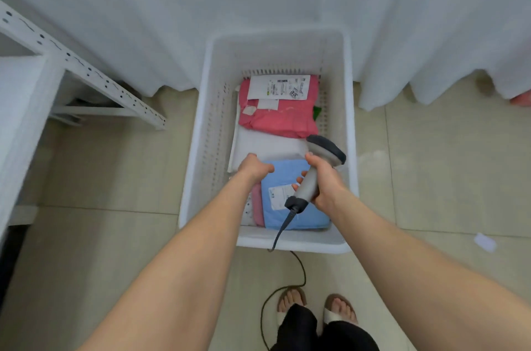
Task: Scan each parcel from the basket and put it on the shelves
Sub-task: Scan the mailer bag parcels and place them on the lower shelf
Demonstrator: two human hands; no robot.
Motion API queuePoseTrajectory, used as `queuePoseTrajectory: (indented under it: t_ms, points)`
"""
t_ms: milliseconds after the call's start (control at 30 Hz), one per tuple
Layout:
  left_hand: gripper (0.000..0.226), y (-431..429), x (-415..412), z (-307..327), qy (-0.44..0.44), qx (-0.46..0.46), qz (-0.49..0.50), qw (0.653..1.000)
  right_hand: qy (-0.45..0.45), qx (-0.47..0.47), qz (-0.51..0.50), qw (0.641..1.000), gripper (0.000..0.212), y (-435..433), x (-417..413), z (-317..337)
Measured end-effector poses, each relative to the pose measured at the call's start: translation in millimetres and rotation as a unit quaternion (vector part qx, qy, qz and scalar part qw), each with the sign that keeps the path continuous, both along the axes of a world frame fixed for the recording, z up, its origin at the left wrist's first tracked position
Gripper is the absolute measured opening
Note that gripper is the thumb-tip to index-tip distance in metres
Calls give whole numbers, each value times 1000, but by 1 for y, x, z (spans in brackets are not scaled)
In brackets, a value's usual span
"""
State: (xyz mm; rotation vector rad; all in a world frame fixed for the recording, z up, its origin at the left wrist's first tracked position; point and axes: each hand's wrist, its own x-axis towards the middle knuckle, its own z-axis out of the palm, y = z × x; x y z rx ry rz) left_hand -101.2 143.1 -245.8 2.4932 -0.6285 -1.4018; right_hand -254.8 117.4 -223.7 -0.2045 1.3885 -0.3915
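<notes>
The right grip (321,182) wraps the barcode scanner (327,149), aimed into the basket (275,37) for label reading, while the left grip (254,168), fingers curled, seemingly pinches the blue parcel (298,218) to lift it.

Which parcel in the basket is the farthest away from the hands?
The big pink parcel with the wide white label, at the basket's far end. The white parcel and blue parcel lie right by the left hand and right hand.

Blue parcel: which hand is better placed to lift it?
Probably left. The left hand is at the edge of the blue parcel and holds no tool; the right hand grips the barcode scanner.
</notes>
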Motion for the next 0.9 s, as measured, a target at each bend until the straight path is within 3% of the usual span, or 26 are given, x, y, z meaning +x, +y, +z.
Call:
queuePoseTrajectory:
  t_ms: [367, 500, 633, 767, 900]
  points:
    - [78, -10, 12, -152, 35, 40, 43, 998, -33, 36, 21, 999, 27, -26, 4, -137]
    - [51, -8, 7, -172, 43, 9, 94, 995, -40, 41, 18, 998, 28, -30, 3, -151]
    - [36, -5, 4, -157, 74, -57, 134, 986, -45, 34, 9, 998, 28, -32, 1, -134]
    - [16, -13, 14, -99, 58, -132, 186, 972, -39, 6, 19, 999, 26, -33, 0, -87]
    - [20, -17, 29, -19, 59, -180, 249, 950, -40, -21, 38, 998, 24, -31, 4, -16]
